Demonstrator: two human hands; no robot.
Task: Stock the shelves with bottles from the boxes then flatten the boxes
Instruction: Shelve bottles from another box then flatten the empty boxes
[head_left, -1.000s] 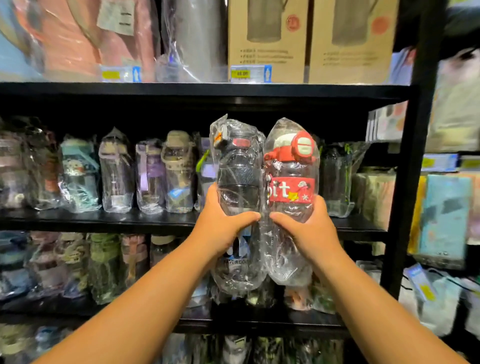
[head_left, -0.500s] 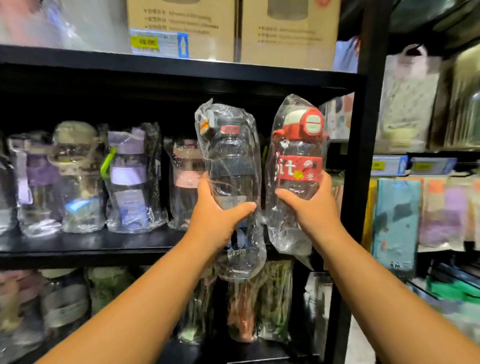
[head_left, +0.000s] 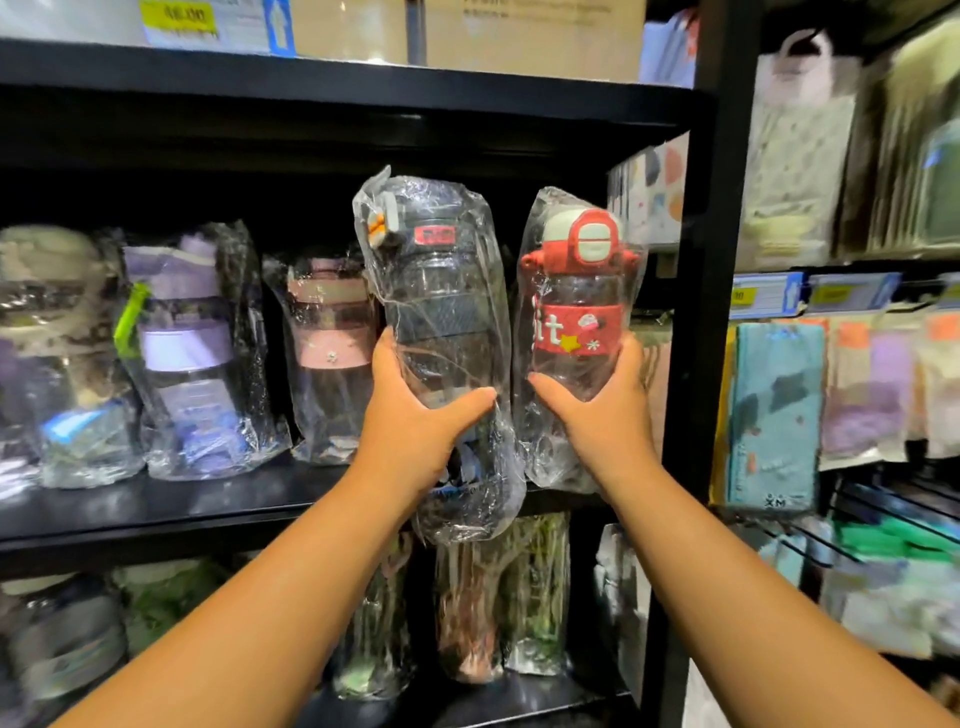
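Two bare forearms rise from the bottom corners, at about seven and five o'clock, and meet near the centre. The left hand (head_left: 415, 421) has its fingers (head_left: 470, 397) wrapped around the lower middle of a dark bottle (head_left: 441, 332), which is sealed in a crinkled clear plastic bag and stands upright; its lid carries a small red label and an orange-and-white tag hangs at its eleven o'clock. The right hand (head_left: 605, 410) grips a red-lidded bottle (head_left: 576, 312) from below and behind, thumb across the front; this one is bagged too, upright, with a red band printed in white letters (only "it" is readable) and a yellow star. The two bottles sit just beside each other, the red one at three o'clock of the dark one, both held in front of the open right end of the middle shelf (head_left: 208, 501).

Behind them, on that black shelf toward nine o'clock, stand more bagged bottles: a pink-banded bottle (head_left: 327, 338) nearest, then a purple bottle (head_left: 182, 343) with a green strap, then a blurred beige one at the edge. Below, at six o'clock, the lower shelf holds further bagged bottles. At twelve o'clock the top shelf carries cardboard boxes (head_left: 519, 31) and a yellow price tag (head_left: 176, 15). A black upright post (head_left: 719, 208) closes the rack at two o'clock; beyond it hang blurred packets.
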